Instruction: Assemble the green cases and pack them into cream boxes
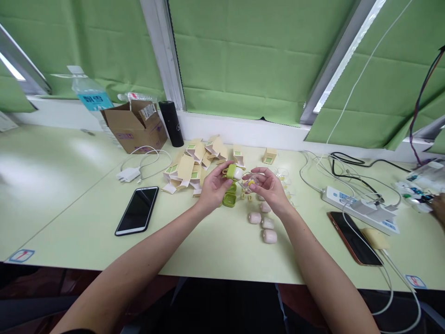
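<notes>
Green blinds hang behind a pale desk (69, 199). Left hand (212, 188) fingers pinch a green-and-white case (233, 172); right hand (269, 188) fingers close on a clear wrapper (249, 182). Below them lie pink cases (266, 223); flat cartons (194, 164) and a phone (137, 210) sit leftward.

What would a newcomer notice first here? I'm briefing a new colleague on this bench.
Two bare forearms meet mid-table: the left hand grips a green-and-white case, the right hand pinches a small clear bag. Behind lies a heap of flat cartons; a black phone lies left, and three pink cases sit below the hands.
</notes>
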Tool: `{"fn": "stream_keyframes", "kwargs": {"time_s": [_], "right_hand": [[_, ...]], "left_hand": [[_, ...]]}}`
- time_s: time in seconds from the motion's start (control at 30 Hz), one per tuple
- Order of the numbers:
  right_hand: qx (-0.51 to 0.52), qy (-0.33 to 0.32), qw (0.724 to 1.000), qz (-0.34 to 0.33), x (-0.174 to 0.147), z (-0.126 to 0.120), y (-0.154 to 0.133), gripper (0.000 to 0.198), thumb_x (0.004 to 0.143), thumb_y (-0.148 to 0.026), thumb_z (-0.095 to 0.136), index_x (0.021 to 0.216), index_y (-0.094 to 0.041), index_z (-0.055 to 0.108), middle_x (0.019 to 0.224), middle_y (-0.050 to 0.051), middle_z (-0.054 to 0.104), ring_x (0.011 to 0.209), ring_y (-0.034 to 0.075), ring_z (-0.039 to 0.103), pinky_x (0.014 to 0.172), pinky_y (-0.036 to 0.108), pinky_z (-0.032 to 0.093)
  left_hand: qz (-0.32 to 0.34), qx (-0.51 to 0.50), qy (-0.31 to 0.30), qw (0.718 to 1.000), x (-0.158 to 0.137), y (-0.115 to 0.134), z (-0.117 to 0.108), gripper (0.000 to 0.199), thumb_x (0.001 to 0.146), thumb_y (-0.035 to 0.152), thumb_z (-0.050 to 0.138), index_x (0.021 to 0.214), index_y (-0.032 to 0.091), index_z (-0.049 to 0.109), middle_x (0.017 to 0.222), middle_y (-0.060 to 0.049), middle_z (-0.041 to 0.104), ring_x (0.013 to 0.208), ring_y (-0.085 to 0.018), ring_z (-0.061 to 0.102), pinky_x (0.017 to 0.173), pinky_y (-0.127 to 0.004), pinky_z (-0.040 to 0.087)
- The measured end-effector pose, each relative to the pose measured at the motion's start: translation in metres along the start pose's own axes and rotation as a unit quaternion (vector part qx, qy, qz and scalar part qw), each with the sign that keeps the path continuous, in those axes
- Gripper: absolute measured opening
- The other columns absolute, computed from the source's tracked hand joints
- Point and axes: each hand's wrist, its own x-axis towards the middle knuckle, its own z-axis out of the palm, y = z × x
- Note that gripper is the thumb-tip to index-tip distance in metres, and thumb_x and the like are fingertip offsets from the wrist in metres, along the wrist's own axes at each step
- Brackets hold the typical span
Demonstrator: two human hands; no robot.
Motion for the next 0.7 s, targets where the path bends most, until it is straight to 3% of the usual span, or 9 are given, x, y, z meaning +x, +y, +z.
{"fn": "stream_keyframes", "kwargs": {"time_s": [0.33, 0.7], "right_hand": [[0.031, -0.003, 0.998, 0.051, -0.0006, 0.0045, -0.0073, 0.057, 0.073, -0.060, 0.088, 0.108, -0.021, 0.066, 0.093, 0.005, 0.076, 0.075, 0.018, 0.070, 0.057, 0.027, 0.053], [0.079, -0.010, 0.995, 0.057, -0.0016, 0.0073, -0.0020, 0.055, 0.072, -0.060, 0.090, 0.107, -0.024, 0.068, 0.090, 0.003, 0.075, 0.080, 0.019, 0.071, 0.067, 0.032, 0.061]], "left_hand": [[0.071, 0.133, -0.081, 0.985, -0.0024, -0.0064, -0.0052, 0.048, 0.097, 0.040, 0.069, 0.143, 0.027, 0.063, 0.146, -0.011, 0.062, 0.136, -0.029, 0.057, 0.112, -0.042, 0.048], [0.076, 0.151, -0.103, 0.980, -0.0054, -0.0048, -0.0035, 0.048, 0.098, 0.038, 0.068, 0.144, 0.027, 0.063, 0.147, -0.014, 0.062, 0.139, -0.032, 0.057, 0.114, -0.047, 0.049]]}}
